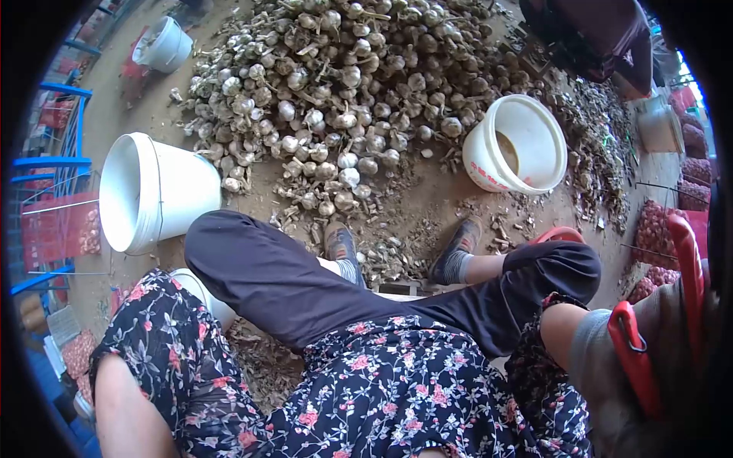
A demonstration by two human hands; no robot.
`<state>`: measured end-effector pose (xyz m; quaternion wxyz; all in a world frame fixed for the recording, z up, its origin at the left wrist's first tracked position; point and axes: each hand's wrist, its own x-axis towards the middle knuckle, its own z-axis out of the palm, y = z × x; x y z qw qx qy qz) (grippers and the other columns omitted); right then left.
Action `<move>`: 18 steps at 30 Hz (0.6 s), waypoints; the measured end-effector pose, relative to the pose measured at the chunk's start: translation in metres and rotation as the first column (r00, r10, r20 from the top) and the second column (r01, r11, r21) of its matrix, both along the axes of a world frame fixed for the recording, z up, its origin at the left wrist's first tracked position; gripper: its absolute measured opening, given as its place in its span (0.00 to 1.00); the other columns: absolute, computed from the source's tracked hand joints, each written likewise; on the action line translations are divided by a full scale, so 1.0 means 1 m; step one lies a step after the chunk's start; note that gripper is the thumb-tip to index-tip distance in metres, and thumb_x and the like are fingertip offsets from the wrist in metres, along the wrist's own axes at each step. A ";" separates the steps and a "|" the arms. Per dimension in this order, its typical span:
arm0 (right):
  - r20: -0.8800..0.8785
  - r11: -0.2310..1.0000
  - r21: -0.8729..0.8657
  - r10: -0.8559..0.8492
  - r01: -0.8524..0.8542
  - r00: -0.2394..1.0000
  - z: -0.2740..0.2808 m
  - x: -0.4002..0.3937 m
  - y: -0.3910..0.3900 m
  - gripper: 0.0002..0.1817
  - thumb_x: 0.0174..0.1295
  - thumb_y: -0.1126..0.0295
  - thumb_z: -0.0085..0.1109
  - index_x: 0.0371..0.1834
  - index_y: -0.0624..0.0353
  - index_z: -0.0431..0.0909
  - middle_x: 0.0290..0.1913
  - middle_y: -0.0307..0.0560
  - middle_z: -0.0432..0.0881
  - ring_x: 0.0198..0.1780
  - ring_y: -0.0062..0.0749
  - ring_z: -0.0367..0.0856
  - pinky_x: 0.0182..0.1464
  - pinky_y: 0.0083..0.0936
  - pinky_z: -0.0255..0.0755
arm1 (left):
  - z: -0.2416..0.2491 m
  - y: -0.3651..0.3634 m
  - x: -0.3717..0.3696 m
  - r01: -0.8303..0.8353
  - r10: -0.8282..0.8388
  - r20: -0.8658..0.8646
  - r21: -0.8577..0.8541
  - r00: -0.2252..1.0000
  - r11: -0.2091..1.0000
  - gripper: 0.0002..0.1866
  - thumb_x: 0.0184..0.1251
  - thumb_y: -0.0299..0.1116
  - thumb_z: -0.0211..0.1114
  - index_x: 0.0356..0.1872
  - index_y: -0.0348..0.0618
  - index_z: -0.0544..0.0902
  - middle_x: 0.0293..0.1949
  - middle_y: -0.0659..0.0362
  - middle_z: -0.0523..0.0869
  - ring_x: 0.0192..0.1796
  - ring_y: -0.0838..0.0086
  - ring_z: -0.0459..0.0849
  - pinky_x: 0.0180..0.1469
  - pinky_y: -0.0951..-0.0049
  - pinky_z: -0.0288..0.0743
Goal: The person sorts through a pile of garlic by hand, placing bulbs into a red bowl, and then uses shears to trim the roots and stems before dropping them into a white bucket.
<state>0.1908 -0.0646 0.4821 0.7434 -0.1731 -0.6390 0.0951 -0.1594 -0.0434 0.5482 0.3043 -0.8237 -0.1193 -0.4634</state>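
At the right edge, my right hand wears a grey-brown glove and is closed around a pair of red-handled pruning shears. The shears' handles are spread apart, and their blades do not show. At lower left only my left forearm appears; the hand itself is beyond the frame. A large heap of garlic bulbs with dry stems lies in front of my feet. Right of the heap's near side, a white tub with red lettering is tilted toward me.
A white bucket stands left of my knee, with another white bucket partly hidden below it. Farther back is a third bucket. Red net sacks line the right side. Blue metal frames stand at left. Another person is at upper right.
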 end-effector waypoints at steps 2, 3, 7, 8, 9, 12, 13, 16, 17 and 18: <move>-0.005 1.000 -0.020 -0.007 0.007 1.000 -0.001 0.001 0.004 0.11 0.49 0.66 0.55 0.30 0.62 0.70 0.25 0.38 0.67 0.28 0.30 0.65 0.45 0.32 0.57 | -0.001 0.005 0.000 0.001 -0.001 0.012 -0.005 1.000 1.000 0.08 0.68 0.28 0.54 0.45 0.37 0.76 0.37 0.54 0.81 0.28 0.76 0.78 0.36 0.73 0.76; -0.007 1.000 -0.028 -0.004 0.004 1.000 -0.001 0.001 0.008 0.11 0.49 0.66 0.55 0.30 0.62 0.70 0.25 0.38 0.67 0.28 0.30 0.65 0.45 0.32 0.57 | -0.001 0.007 0.000 0.003 -0.003 0.009 -0.012 1.000 1.000 0.08 0.68 0.28 0.53 0.44 0.37 0.76 0.37 0.54 0.81 0.29 0.76 0.78 0.37 0.73 0.77; -0.093 0.986 -0.149 -0.087 0.073 0.992 -0.010 0.004 0.018 0.11 0.49 0.66 0.55 0.30 0.63 0.70 0.25 0.38 0.66 0.28 0.30 0.65 0.45 0.32 0.57 | -0.006 0.025 0.006 0.009 -0.009 0.013 -0.002 1.000 1.000 0.08 0.68 0.27 0.53 0.44 0.37 0.76 0.38 0.54 0.81 0.29 0.75 0.79 0.38 0.72 0.78; -0.106 0.958 -0.217 -0.212 0.185 0.971 -0.015 0.001 0.020 0.11 0.49 0.66 0.55 0.30 0.63 0.70 0.25 0.38 0.66 0.28 0.30 0.65 0.45 0.32 0.57 | -0.008 0.031 0.008 0.016 -0.016 0.017 0.002 1.000 1.000 0.08 0.68 0.27 0.53 0.44 0.37 0.76 0.38 0.54 0.81 0.30 0.75 0.79 0.38 0.72 0.78; -0.247 0.951 -0.286 0.045 -0.117 0.968 -0.019 0.003 0.022 0.12 0.54 0.69 0.53 0.37 0.63 0.68 0.28 0.37 0.64 0.31 0.28 0.64 0.46 0.32 0.56 | -0.010 0.035 0.011 0.023 -0.023 0.033 0.023 0.999 0.999 0.08 0.68 0.27 0.53 0.44 0.37 0.76 0.38 0.54 0.82 0.30 0.75 0.79 0.39 0.72 0.78; -0.369 0.818 -0.465 0.169 -0.339 0.914 -0.048 0.003 0.030 0.17 0.64 0.67 0.49 0.53 0.60 0.63 0.33 0.34 0.61 0.36 0.24 0.62 0.46 0.28 0.55 | -0.015 0.047 0.019 0.040 -0.050 0.135 0.074 0.990 0.996 0.08 0.68 0.27 0.53 0.44 0.37 0.77 0.38 0.54 0.82 0.30 0.74 0.79 0.40 0.71 0.79; -0.455 0.791 -0.527 0.045 -0.310 0.889 -0.059 -0.004 0.031 0.17 0.65 0.67 0.49 0.55 0.59 0.62 0.33 0.34 0.61 0.36 0.24 0.62 0.46 0.28 0.55 | -0.022 0.053 0.022 0.013 -0.032 0.209 0.089 0.977 0.996 0.08 0.68 0.27 0.53 0.44 0.37 0.77 0.38 0.54 0.82 0.31 0.74 0.80 0.40 0.71 0.79; -0.564 0.656 -0.669 -0.142 -0.349 0.813 -0.114 0.004 0.031 0.18 0.70 0.64 0.44 0.59 0.61 0.62 0.37 0.37 0.66 0.37 0.24 0.66 0.48 0.32 0.64 | -0.113 0.093 0.043 -0.729 0.744 0.387 -0.219 0.545 0.648 0.08 0.68 0.26 0.53 0.43 0.37 0.77 0.38 0.54 0.82 0.31 0.73 0.80 0.41 0.70 0.80; -0.568 0.570 -0.734 -0.216 -0.370 0.794 -0.132 0.010 0.031 0.18 0.71 0.62 0.45 0.58 0.59 0.63 0.35 0.36 0.67 0.35 0.23 0.67 0.48 0.32 0.66 | -0.176 0.114 0.063 -0.479 0.703 0.220 -0.593 0.677 0.647 0.06 0.65 0.28 0.56 0.40 0.40 0.78 0.36 0.55 0.82 0.32 0.74 0.80 0.38 0.71 0.78; -0.650 0.500 -0.723 -0.260 -0.476 0.714 -0.152 0.012 0.031 0.16 0.71 0.62 0.46 0.56 0.58 0.65 0.33 0.34 0.68 0.34 0.22 0.68 0.46 0.31 0.67 | -0.238 0.135 0.083 -0.147 0.660 0.126 -0.928 0.741 0.343 0.05 0.63 0.29 0.58 0.37 0.42 0.80 0.33 0.56 0.82 0.33 0.75 0.80 0.35 0.72 0.76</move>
